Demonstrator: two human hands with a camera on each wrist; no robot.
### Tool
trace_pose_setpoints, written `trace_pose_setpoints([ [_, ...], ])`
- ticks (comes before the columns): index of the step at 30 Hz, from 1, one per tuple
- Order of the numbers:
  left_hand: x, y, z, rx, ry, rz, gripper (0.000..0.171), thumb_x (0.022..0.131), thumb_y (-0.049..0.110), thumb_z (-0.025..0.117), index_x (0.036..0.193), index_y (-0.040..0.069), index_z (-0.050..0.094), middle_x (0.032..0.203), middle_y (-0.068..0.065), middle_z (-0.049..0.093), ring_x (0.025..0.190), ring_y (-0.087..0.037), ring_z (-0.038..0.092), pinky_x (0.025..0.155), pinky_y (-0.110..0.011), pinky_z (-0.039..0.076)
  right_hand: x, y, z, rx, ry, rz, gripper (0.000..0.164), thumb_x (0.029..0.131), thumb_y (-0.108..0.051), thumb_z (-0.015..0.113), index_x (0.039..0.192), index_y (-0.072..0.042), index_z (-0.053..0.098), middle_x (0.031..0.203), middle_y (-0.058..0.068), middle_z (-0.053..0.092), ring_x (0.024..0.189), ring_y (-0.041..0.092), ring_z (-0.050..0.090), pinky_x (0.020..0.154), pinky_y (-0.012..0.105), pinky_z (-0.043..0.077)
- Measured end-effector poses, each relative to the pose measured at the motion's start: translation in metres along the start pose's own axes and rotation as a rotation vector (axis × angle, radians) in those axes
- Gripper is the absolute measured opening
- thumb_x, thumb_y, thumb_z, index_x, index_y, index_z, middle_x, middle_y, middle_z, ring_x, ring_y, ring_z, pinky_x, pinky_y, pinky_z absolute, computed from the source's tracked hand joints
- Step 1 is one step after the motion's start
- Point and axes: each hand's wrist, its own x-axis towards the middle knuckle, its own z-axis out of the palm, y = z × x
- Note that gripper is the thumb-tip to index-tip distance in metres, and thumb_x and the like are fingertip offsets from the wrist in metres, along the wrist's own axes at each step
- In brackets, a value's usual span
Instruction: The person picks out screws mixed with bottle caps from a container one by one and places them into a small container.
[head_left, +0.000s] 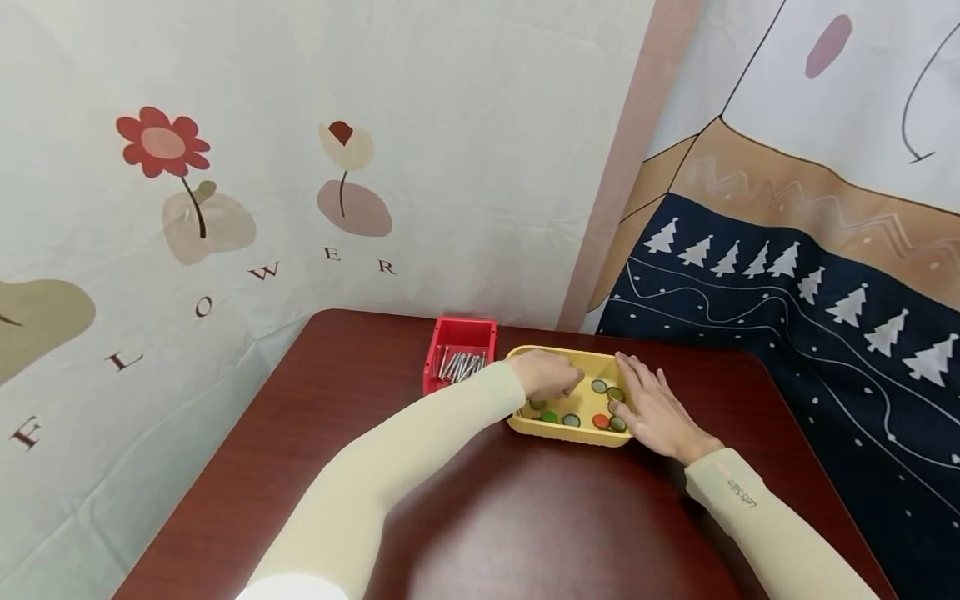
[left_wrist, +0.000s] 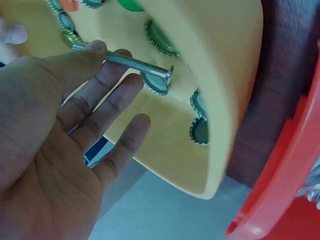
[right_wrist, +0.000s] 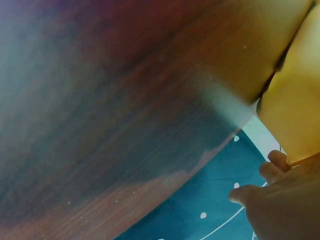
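My left hand [head_left: 546,373] is inside the yellow tray [head_left: 566,433]. In the left wrist view its thumb and index finger pinch a long silver screw [left_wrist: 131,62], flat head pointing away from the palm, above the tray's bottom. The other fingers of that hand are spread loosely. Bottle caps lie about it in the tray, among them a green cap [head_left: 550,416], an orange cap [head_left: 601,422] and a silver-grey cap [head_left: 599,386]. My right hand [head_left: 660,414] rests on the tray's right rim with its fingers extended, and the right wrist view shows its fingertips at the tray's yellow side [right_wrist: 295,120].
Left of the tray stands a red box [head_left: 467,323] with several silver screws [head_left: 461,367] in it. Both containers are near the back edge of the dark brown table [head_left: 525,517]. Behind the table hangs a printed cloth [head_left: 480,167].
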Motion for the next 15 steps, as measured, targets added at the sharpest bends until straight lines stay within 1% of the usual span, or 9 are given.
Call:
trace_pose_setpoints([
  [2, -0.007, 0.001, 0.001, -0.043, 0.028, -0.002, 0.009, 0.119, 0.024, 0.068, 0.127, 0.02, 0.069, 0.109, 0.001, 0.074, 0.093, -0.012, 0.064, 0.082, -0.022, 0.053, 0.0, -0.001, 0.0, -0.005, 0.0, 0.0, 0.087, 0.116, -0.033, 0.062, 0.185, -0.004, 0.019, 0.191, 0.028, 0.025, 0.177, 0.053, 0.024, 0.138, 0.087, 0.016],
  [5, -0.012, 0.0, 0.005, -0.133, 0.061, -0.014, 0.012, 0.118, 0.024, 0.07, 0.129, 0.02, 0.067, 0.117, 0.0, 0.077, 0.096, -0.012, 0.067, 0.085, -0.022, 0.056, 0.0, -0.001, 0.0, -0.008, -0.002, 0.004, 0.087, 0.115, -0.033, 0.062, 0.185, -0.003, 0.019, 0.19, 0.028, 0.026, 0.177, 0.052, 0.024, 0.137, 0.087, 0.016],
  [7, -0.012, -0.001, 0.008, -0.189, 0.089, -0.024, 0.013, 0.118, 0.024, 0.071, 0.129, 0.021, 0.066, 0.117, 0.001, 0.078, 0.095, -0.011, 0.068, 0.084, -0.022, 0.058, 0.0, -0.002, 0.0, -0.009, -0.004, 0.006, 0.087, 0.115, -0.033, 0.062, 0.185, -0.004, 0.019, 0.19, 0.028, 0.026, 0.177, 0.051, 0.024, 0.138, 0.087, 0.016],
  [9, -0.013, -0.002, 0.01, -0.234, 0.124, -0.029, 0.013, 0.118, 0.024, 0.071, 0.129, 0.02, 0.065, 0.113, 0.001, 0.076, 0.091, -0.012, 0.067, 0.08, -0.021, 0.057, 0.001, -0.003, 0.0, -0.007, -0.005, 0.009, 0.087, 0.115, -0.033, 0.062, 0.185, -0.004, 0.02, 0.19, 0.028, 0.026, 0.177, 0.051, 0.024, 0.138, 0.087, 0.016],
  [13, -0.015, -0.002, 0.009, -0.274, 0.202, -0.028, 0.013, 0.119, 0.025, 0.069, 0.131, 0.019, 0.065, 0.116, 0.0, 0.074, 0.091, -0.011, 0.067, 0.081, -0.02, 0.057, 0.001, -0.002, 0.0, 0.001, 0.0, 0.011, 0.086, 0.115, -0.032, 0.063, 0.185, -0.004, 0.021, 0.19, 0.028, 0.026, 0.177, 0.051, 0.024, 0.138, 0.087, 0.016],
  [15, -0.018, -0.001, 0.006, -0.293, 0.232, -0.034, 0.015, 0.12, 0.025, 0.068, 0.132, 0.018, 0.065, 0.121, -0.001, 0.074, 0.095, -0.011, 0.067, 0.084, -0.02, 0.058, 0.001, -0.002, 0.0, 0.004, 0.003, 0.012, 0.086, 0.115, -0.032, 0.063, 0.185, -0.004, 0.021, 0.19, 0.029, 0.026, 0.177, 0.052, 0.024, 0.137, 0.088, 0.016],
])
